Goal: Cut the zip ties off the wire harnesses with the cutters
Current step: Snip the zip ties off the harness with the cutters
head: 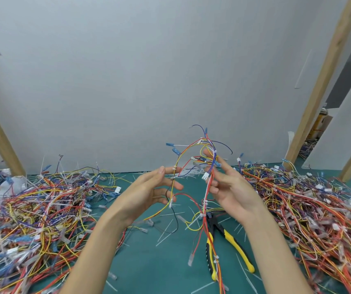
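Harness hangs raised between both hands above the mat: light, floppy wires, likely to snag. Right hand loosely pinches its bundled trunk; left hand, fingers nearly straight, touches a yellow branch. Best gripped just beside a zip tie, steadying it for the cutters lying below.

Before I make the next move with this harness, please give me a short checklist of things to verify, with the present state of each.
1. Harness held up by the right hand: ok.
2. Left hand has a firm grip on the harness: cannot tell.
3. Uncut zip tie in sight on the harness: ok.
4. Cutters in a hand: not ok; they lie on the mat below.
5. Cutters free to lift: not ok; harness wires hang across the handles.
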`<state>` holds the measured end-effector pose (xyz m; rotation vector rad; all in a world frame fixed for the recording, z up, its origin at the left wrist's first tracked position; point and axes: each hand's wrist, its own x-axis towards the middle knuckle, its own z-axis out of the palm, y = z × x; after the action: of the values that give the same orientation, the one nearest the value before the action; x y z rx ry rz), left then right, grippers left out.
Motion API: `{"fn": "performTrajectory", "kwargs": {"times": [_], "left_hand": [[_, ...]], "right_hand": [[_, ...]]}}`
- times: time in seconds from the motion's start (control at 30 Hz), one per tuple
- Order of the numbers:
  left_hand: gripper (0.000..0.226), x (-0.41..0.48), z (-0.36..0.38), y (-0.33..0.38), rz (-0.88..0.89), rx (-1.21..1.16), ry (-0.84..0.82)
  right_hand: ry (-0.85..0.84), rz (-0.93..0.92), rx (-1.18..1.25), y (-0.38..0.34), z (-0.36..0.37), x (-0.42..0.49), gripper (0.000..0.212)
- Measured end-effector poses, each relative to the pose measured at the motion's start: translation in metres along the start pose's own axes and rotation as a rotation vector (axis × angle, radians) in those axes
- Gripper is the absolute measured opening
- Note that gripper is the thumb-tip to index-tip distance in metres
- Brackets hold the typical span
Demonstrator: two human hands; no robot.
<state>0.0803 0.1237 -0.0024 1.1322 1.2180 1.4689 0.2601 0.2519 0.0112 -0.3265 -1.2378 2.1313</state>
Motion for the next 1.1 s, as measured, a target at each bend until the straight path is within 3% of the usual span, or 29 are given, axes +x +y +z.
{"fn": "performTrajectory", "kwargs": {"times": [0.2, 0.43, 0.57, 0.73, 1.1], "left_hand": [[0.059, -0.002, 0.004, -0.012, -0.155, 0.135, -0.138], [0.08, 0.006, 0.014, -0.025, -0.278, -0.076, -0.297], [0.085, 0.007, 0.017, -0.031, -0.298, -0.319, -0.348], [0.092, 0.005, 0.015, -0.03, -0.263, -0.435, -0.456], [0.092, -0.002, 0.003, -0.012, -0.289, -0.419, -0.417]], "right_hand": [[0.058, -0.039, 0.071, 0.002, 0.009, 0.0, 0.038], [0.257, -0.127, 0.144, 0.003, 0.007, 0.003, 0.037], [0.281, -0.128, 0.205, 0.004, 0.007, 0.005, 0.044], [0.291, -0.121, 0.193, 0.006, 0.006, 0.005, 0.052], [0.307, -0.119, 0.186, 0.009, 0.01, 0.005, 0.057]]}}
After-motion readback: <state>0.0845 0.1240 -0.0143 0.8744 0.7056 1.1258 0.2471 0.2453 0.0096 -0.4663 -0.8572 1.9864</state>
